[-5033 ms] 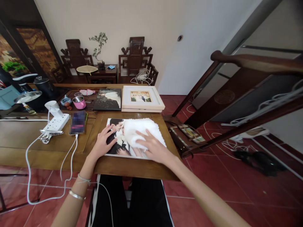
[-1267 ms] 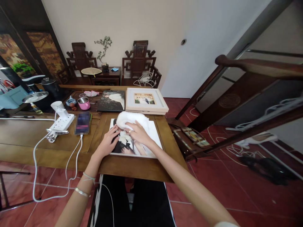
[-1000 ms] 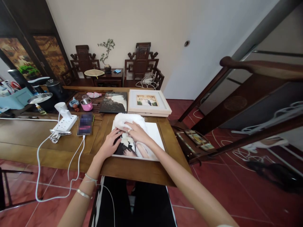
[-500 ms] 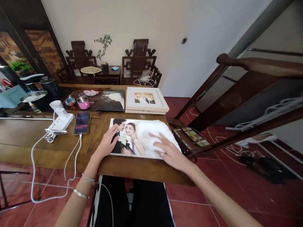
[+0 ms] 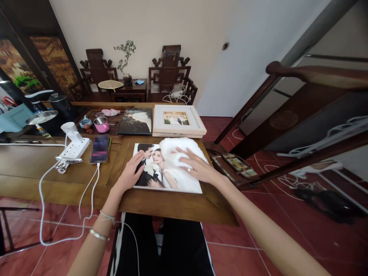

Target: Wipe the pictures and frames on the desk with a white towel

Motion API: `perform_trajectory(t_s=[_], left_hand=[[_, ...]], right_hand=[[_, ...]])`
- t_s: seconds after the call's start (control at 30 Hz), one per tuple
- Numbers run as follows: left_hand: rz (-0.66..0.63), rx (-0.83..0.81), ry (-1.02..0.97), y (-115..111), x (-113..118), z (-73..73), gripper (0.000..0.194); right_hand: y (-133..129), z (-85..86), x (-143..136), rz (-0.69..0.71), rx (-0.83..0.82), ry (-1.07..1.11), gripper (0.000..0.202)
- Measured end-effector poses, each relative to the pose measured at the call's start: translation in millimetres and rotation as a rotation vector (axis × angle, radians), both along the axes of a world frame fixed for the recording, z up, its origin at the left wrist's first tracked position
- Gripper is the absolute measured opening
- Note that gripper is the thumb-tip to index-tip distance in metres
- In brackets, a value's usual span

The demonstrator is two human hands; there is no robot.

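A wedding photo panel [image 5: 149, 180] lies flat near the table's front edge. My left hand [image 5: 132, 168] rests on its left side, fingers stretched out and holding nothing. A fluffy white cloth [image 5: 186, 145] covers the upper right of the panel and reaches past its top edge. My right hand [image 5: 195, 165] lies on this cloth with the fingers spread, pressing it against the panel. A ring shows on one finger. The palm's underside is hidden.
Behind the panel lie a dark photo panel [image 5: 135, 122] and a stacked white frame [image 5: 198, 122]. To the left are a phone [image 5: 99, 149] on a charging cable, a power strip [image 5: 78, 148] and a pink cup [image 5: 101, 125]. A wooden chair [image 5: 258, 126] stands at the right.
My right hand has slid the white cloth left and away from me, baring the panel's lower right corner. The left hand stays in place.
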State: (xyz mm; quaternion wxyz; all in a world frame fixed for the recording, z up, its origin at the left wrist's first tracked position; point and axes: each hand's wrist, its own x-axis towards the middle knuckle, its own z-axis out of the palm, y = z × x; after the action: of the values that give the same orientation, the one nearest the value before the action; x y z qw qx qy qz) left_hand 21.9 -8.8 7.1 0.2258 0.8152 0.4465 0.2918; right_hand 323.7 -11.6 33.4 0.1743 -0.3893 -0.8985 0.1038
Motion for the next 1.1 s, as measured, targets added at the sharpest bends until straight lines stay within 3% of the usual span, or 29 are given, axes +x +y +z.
perform_trajectory(t_s=[0.1,0.2,0.3,0.5,0.63,0.77,0.97,1.1], left_hand=[[0.000,-0.004,-0.005,0,0,0.2,0.049],[0.016,-0.005,-0.006,0,0,-0.3,0.049],[0.025,0.000,-0.014,1,1,-0.9,0.049],[0.025,-0.001,-0.007,1,1,-0.4,0.049],[0.020,-0.005,0.007,0,1,1.0,0.048],[0.021,-0.015,0.024,-1,1,3.3,0.049],[0.018,-0.002,0.014,0,0,3.4,0.047],[0.018,0.005,0.001,1,-1,1.6,0.047]], right_hand=[[24,-0.2,-4,-0.104,0.009,-0.003,0.022],[19,2.4,-8,-0.168,-0.008,-0.015,0.025],[-13,4.6,-8,-0.138,-0.003,-0.033,0.024],[-106,12.2,-7,-0.024,-0.056,-0.053,0.028],[-128,15.9,-6,0.070,-0.064,-0.058,0.028],[-98,9.9,-2,0.000,-0.072,-0.035,0.022],[-6,-2.5,-5,-0.256,-0.110,-0.006,0.032],[26,-0.8,-11,-0.265,-0.061,0.033,0.032]])
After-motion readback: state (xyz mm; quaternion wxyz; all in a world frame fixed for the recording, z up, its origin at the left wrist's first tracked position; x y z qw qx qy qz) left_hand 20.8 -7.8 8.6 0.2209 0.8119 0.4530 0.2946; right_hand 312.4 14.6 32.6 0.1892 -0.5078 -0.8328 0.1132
